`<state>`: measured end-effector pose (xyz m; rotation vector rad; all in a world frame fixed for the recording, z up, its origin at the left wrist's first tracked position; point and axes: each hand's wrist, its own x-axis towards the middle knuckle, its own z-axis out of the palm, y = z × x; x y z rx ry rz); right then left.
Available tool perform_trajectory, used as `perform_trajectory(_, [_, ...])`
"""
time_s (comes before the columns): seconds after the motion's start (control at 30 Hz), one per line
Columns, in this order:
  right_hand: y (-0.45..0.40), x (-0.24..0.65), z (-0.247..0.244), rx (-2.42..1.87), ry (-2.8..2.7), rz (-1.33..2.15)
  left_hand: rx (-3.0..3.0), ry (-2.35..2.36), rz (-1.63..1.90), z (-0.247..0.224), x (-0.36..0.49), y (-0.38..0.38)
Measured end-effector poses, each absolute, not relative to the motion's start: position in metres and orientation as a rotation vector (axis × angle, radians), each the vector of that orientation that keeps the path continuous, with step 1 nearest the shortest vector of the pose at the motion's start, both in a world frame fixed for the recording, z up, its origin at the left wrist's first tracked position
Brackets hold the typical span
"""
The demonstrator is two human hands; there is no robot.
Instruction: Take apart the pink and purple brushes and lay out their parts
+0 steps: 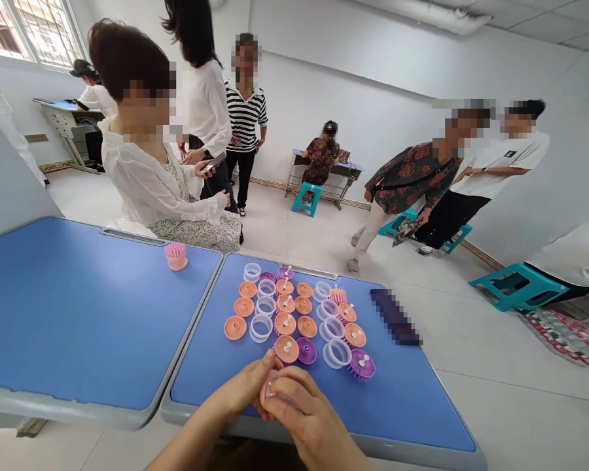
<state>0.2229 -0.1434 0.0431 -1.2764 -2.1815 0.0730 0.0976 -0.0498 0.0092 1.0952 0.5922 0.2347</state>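
Left hand (248, 386) and right hand (307, 412) clamped together on a translucent pink plastic piece (272, 387) above the near edge of a blue desk (397, 392), rows of orange and purple brush parts (285, 324) and clear plastic rings (336, 353) just beyond, a pink-bristled brush (176, 256) on the adjoining left desk (78, 314), a person in a white blouse (147, 176) standing farther off.

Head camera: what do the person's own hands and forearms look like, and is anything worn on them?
The left hand and right hand are bare, with no glove, ring, watch or bracelet showing. The left forearm and right forearm are also bare, with no sleeve, cable or marking in view.
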Motion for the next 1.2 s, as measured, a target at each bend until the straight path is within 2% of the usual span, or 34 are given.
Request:
perform_trajectory(0.2, [-0.147,0.232,0.031,-1.529,-2.036,0.131,1.017,0.368,0.228,-0.005,0.084,-0.047])
perform_trajectory(0.43, [-0.149,0.231,0.019,-1.629,-1.978,-0.029,1.074,0.618,0.207,0.007,0.084,-0.049])
perform_trajectory(0.63, [-0.143,0.222,0.018,-1.584,-1.820,0.003,0.959,0.716,0.468,0.002,0.074,-0.041])
perform_trajectory(0.93, [-0.120,0.195,-0.004,-1.697,-1.792,-0.201,0.725,0.730,0.970,-0.007,0.057,-0.039])
perform_trajectory(1.2, [-0.109,0.195,-0.007,-1.848,-1.924,-0.229,0.738,0.714,1.021,-0.013,0.056,-0.040])
